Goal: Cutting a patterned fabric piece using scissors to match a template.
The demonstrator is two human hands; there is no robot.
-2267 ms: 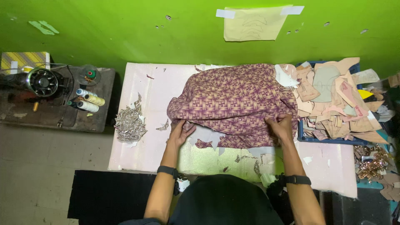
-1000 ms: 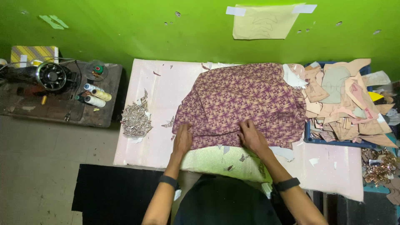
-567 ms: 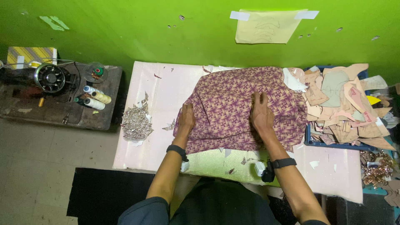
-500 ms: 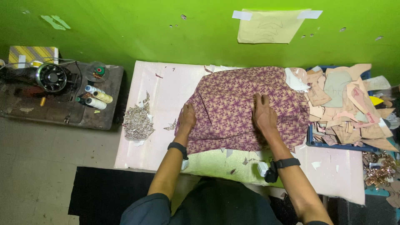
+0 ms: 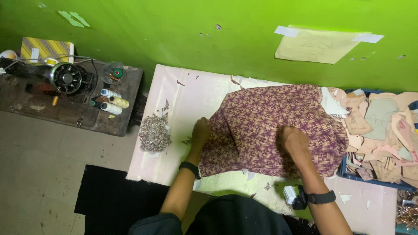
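Left hand (image 5: 201,132): my grip lies flat and released on the left edge of the cloth (image 5: 274,128), fingers pointing to the far side, a dark band on the wrist.
Right hand (image 5: 294,139): my grip is released too, palm down on the middle of the cloth, pressing it to the counter (image 5: 183,98); a black watch sits on this wrist.
Cloth: maroon with a pale woven print, spread over the middle and right of the counter, its near edge close to my body, its far edge near the green wall (image 5: 174,30).
Counter: pale pink, with small snips of cloth scattered on it; a light green sheet (image 5: 226,185) shows at the near edge under the cloth.
Scrap heap (image 5: 153,132): a grey patterned pile of trimmings on the left part of the counter, just left of my left hand, not touching it.
Cut pieces (image 5: 383,130): a stack of tan and pink shapes at the right, touching the cloth's right edge.
Paper (image 5: 320,45): a yellowish sheet taped to the wall, far of the cloth.
Sewing machine (image 5: 65,78): on a dark table at the far left, well apart from the counter.
Thread spools (image 5: 111,102): lying just right of the machine on that table.
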